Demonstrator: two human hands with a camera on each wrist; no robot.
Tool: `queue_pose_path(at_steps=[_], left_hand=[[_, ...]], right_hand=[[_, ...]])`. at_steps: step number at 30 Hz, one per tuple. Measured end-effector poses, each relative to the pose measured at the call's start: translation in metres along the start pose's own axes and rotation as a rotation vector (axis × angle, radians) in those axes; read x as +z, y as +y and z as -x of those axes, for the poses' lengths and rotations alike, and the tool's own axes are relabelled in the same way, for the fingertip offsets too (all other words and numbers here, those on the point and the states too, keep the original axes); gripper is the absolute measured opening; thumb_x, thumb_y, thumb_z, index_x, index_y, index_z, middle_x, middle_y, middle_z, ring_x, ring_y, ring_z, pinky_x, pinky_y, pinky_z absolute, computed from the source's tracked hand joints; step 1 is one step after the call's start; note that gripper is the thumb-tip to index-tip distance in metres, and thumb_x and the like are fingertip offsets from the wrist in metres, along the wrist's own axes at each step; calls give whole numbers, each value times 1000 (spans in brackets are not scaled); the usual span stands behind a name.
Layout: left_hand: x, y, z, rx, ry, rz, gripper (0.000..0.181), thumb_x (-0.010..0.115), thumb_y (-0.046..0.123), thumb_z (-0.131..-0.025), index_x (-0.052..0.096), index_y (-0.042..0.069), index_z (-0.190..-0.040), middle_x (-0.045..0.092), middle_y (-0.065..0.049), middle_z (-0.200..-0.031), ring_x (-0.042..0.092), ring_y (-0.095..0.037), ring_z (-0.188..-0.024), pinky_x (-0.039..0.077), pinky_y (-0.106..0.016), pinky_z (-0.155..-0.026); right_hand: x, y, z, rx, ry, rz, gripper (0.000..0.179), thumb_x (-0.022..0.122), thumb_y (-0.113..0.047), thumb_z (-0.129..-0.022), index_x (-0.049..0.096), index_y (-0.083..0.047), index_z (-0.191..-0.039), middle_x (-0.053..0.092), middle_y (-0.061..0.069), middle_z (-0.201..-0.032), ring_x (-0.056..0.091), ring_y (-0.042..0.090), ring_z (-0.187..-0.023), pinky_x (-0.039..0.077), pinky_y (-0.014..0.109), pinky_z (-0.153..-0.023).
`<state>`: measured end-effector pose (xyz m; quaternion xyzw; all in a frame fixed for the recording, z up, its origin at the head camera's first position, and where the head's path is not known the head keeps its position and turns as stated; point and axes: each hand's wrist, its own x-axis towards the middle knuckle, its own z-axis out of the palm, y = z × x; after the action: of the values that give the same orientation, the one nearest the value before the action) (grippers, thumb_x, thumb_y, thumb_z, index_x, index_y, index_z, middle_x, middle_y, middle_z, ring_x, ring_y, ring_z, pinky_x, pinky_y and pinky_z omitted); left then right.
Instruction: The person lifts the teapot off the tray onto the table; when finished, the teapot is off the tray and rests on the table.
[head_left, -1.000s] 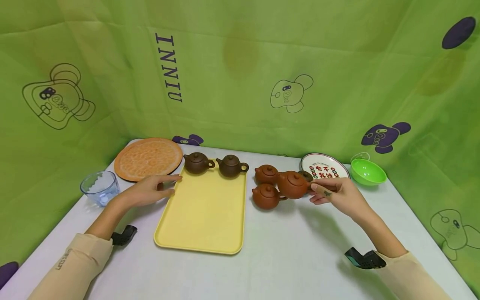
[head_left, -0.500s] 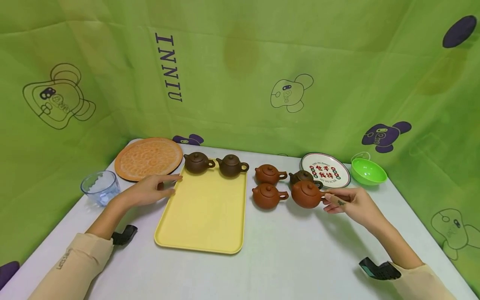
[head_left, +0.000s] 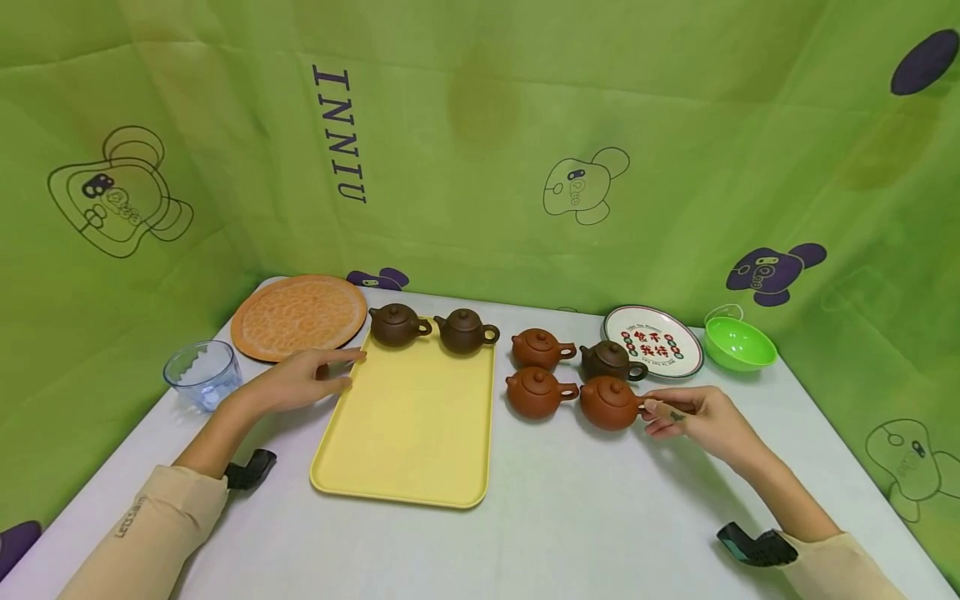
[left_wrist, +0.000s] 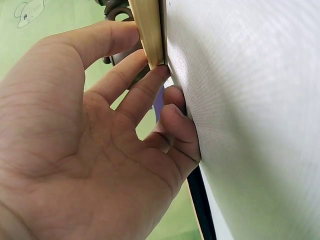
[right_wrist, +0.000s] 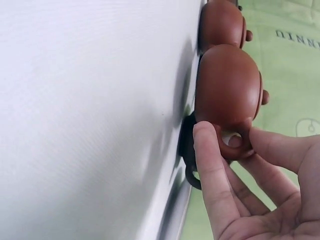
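Observation:
My right hand [head_left: 693, 421] pinches the handle of a reddish-brown teapot [head_left: 609, 403] between thumb and fingers. The same teapot [right_wrist: 227, 85] is upright in the right wrist view, at or just above the tabletop; I cannot tell whether it touches. Left of it sit two more reddish-brown teapots, one in front [head_left: 534, 392] and one behind [head_left: 542, 349]. A dark brown teapot [head_left: 607, 360] stands just behind the held one. My left hand [head_left: 294, 382] touches the left rim of the yellow tray [head_left: 412, 433] with its fingertips. On the tray's far end are two dark brown teapots [head_left: 396, 326].
A blue glass bowl [head_left: 202, 375] stands at the left edge, near a round orange mat [head_left: 300, 317]. At the back right are a white plate with red characters [head_left: 652, 340] and a green bowl [head_left: 740, 343]. Green cloth [head_left: 480, 167] walls the table's back and sides.
My right hand has brought the reddish-brown teapot right, then down and slightly back left, in front of the dark teapot, which is now uncovered. The left hand stays at the tray rim.

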<state>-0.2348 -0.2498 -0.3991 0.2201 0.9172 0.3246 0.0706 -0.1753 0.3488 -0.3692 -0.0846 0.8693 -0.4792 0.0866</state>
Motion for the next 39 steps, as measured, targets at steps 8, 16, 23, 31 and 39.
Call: queue_pose_path(at_steps=[8, 16, 23, 31, 39], left_hand=[[0, 3, 1, 6, 5, 3, 49, 67, 20, -103, 60, 8, -150, 68, -13, -141, 49, -13, -78, 41, -26, -66], [0, 2, 1, 12, 9, -2, 49, 68, 21, -103, 61, 8, -150, 70, -10, -133, 50, -12, -77, 41, -25, -65], [0, 0, 0, 9, 11, -7, 50, 68, 19, -102, 61, 8, -150, 71, -10, -131, 50, -14, -76, 42, -26, -65], [0, 0, -1, 5, 5, -5, 50, 68, 18, -102, 60, 7, -151, 72, -9, -125, 49, -13, -75, 41, -26, -64], [0, 0, 0, 16, 10, -14, 50, 68, 19, -102, 60, 8, -150, 72, -9, -127, 50, -12, -75, 41, -26, -64]], right_hand=[[2, 4, -2, 26, -13, 16, 47, 68, -18, -105, 62, 17, -135, 74, 33, -120, 81, 20, -89, 65, 34, -80], [2, 8, -2, 38, -14, 33, 47, 68, -19, -104, 62, 16, -135, 75, 31, -118, 81, 19, -87, 65, 32, -80], [2, 11, -2, 45, -20, 19, 46, 68, -17, -104, 62, 17, -135, 76, 31, -115, 81, 20, -86, 65, 32, -80], [1, 14, -3, 50, -29, 17, 46, 67, -18, -105, 63, 15, -136, 76, 30, -116, 81, 20, -85, 65, 32, -80], [0, 13, -2, 54, -39, 22, 45, 66, -16, -105, 61, 15, -137, 76, 31, -114, 80, 20, -84, 65, 36, -76]])
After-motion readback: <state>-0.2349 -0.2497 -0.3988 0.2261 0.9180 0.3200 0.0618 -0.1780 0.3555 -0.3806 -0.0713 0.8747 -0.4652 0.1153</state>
